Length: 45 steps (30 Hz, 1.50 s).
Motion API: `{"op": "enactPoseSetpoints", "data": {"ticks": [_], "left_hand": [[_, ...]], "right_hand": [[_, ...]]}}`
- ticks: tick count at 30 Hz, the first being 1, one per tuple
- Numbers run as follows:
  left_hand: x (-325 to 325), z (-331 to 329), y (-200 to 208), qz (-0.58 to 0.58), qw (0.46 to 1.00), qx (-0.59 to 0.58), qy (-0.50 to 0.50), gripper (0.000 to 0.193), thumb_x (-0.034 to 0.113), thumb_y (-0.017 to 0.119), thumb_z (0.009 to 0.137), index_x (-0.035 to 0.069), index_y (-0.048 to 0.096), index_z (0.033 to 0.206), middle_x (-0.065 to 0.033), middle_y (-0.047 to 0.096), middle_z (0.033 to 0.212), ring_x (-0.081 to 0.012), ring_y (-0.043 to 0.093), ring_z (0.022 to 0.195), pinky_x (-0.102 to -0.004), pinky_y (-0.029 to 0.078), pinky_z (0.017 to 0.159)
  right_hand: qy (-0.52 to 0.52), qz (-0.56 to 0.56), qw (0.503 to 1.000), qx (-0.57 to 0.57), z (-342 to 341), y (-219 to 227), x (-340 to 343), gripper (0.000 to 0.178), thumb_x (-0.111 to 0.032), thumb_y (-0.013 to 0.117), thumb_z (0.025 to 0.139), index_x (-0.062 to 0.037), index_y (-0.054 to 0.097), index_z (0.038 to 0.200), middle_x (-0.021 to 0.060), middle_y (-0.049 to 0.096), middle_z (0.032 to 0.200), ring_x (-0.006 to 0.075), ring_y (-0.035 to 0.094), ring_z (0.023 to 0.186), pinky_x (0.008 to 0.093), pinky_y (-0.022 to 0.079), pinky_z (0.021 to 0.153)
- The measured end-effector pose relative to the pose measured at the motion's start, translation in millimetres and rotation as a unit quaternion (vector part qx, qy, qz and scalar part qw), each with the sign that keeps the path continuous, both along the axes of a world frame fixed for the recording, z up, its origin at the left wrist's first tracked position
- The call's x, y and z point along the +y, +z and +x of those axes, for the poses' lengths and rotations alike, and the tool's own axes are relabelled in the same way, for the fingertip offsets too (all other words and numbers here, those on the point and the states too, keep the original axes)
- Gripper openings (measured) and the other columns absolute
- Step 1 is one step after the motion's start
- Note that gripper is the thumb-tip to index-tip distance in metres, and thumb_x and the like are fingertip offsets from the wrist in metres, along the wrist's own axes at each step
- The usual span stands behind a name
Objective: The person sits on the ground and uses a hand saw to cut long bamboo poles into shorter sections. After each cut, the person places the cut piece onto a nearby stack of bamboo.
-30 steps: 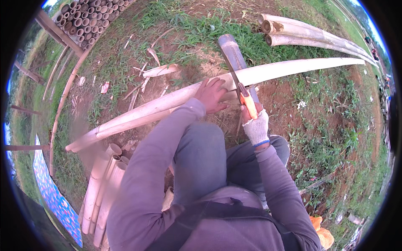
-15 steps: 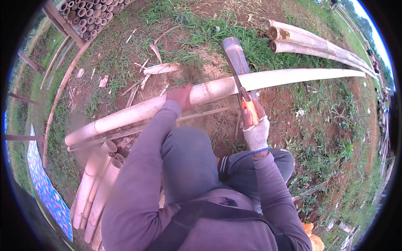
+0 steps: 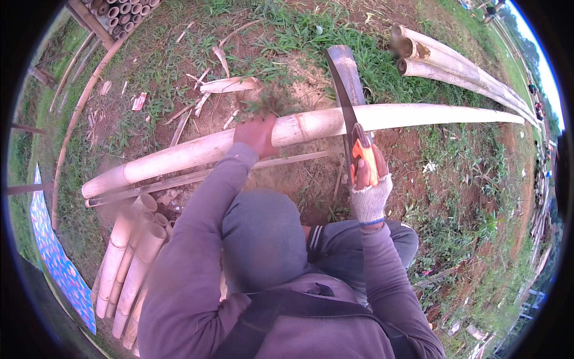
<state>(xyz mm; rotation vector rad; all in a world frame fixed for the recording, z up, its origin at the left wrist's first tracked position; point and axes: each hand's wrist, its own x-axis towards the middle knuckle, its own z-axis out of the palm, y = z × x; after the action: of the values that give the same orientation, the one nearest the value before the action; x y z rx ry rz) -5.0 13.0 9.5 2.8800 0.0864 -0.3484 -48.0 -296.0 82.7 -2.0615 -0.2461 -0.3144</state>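
Left of the blade crossing, the bare left hand (image 3: 255, 133) wraps over the bamboo pole (image 3: 191, 148), its fingertips hidden. Pole's long axis runs left to right, left end slanting toward the near side. Saw (image 3: 346, 105) lies steeply across the pole, blade pointing away; cannot tell whether the teeth bite. Right hand (image 3: 372, 192), gloved, is closed around the orange handle (image 3: 372, 161) on the pole's near side, just right of the crossing and nearer to it than the left. Counts, left to right: cut bamboo lengths (image 3: 142, 260), at least three, others obscured; one pole; one thin strip (image 3: 290, 160) on its near side; one saw; one short crosspiece (image 3: 350, 69) passing beneath; three background poles (image 3: 442, 60).
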Motion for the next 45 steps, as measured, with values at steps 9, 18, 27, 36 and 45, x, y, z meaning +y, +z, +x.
{"op": "enactPoseSetpoints", "data": {"ticks": [9,18,27,36,45], "left_hand": [[12,-9,-5,0.012,1.000,-0.014,0.008,0.091,0.045,0.094,0.070,0.014,0.053,0.146,-0.0202,0.071,0.129,-0.0430,0.071,0.118,-0.0551,0.055,0.101],[2,-3,1,-0.002,1.000,-0.019,0.000,0.090,0.043,0.094,0.071,0.013,0.053,0.144,-0.0202,0.070,0.129,-0.0434,0.071,0.118,-0.0565,0.056,0.101],[10,-9,-7,-0.005,1.000,-0.017,0.015,0.084,0.042,0.094,0.069,0.015,0.056,0.139,-0.0188,0.071,0.126,-0.0424,0.070,0.119,-0.0565,0.055,0.102],[5,-5,3,0.001,1.000,-0.019,0.009,0.087,0.044,0.093,0.070,0.016,0.055,0.142,-0.0188,0.070,0.130,-0.0427,0.071,0.118,-0.0567,0.054,0.102],[10,-6,-8,-0.004,1.000,-0.014,0.007,0.088,0.041,0.093,0.070,0.015,0.054,0.145,-0.0189,0.071,0.127,-0.0429,0.071,0.118,-0.0568,0.054,0.102]], "right_hand": [[0.004,-0.025,0.994,0.108,-140,6,-84,0.060,-0.031,0.061,0.108,0.0092,0.050,0.151,0.0261,0.068,0.137,0.0314,0.072,0.120,0.0410,0.058,0.101],[0.016,-0.004,1.000,-0.022,0,-9,-4,0.044,-0.021,0.067,0.109,0.0033,0.061,0.145,0.0179,0.075,0.118,0.0220,0.071,0.101,0.0354,0.057,0.089],[0.006,0.033,0.982,0.185,-165,34,-97,0.061,-0.034,0.063,0.109,0.0099,0.053,0.150,0.0212,0.071,0.136,0.0283,0.072,0.117,0.0390,0.056,0.103],[0.024,-0.051,0.998,-0.016,15,-5,-1,0.048,-0.021,0.066,0.109,0.0057,0.057,0.149,0.0219,0.074,0.123,0.0246,0.073,0.107,0.0380,0.058,0.093],[0.009,-0.009,0.990,0.142,-153,33,-90,0.065,-0.043,0.059,0.110,0.0094,0.055,0.148,0.0216,0.072,0.131,0.0279,0.072,0.117,0.0401,0.056,0.100]]}}
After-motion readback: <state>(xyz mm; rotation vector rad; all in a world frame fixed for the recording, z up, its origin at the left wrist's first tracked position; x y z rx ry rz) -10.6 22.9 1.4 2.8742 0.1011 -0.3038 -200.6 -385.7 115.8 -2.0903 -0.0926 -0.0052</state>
